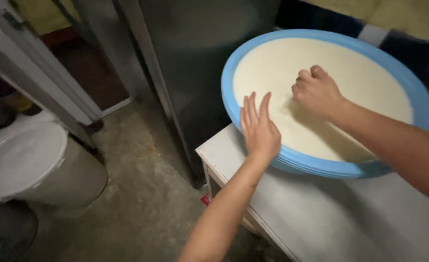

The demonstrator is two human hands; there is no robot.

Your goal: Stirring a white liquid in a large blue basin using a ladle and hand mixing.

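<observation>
Hands work at a wide, round, light-blue plastic basin (420, 104) filled nearly to the rim with pale cream batter (272, 68); it sits on a white table (350, 218), overhanging the near-left corner. Right hand (316, 92) is clenched into a fist, knuckles pressed down into the batter near its middle. Left hand (259, 128) is released, fingers straight and together, flat against the basin's left rim, holding nothing. The batter surface looks smooth and thick.

Dim indoor light is falling from above right; the arms are casting soft shadows; motion blur is smearing the edges; the corners are sinking into darkness
</observation>
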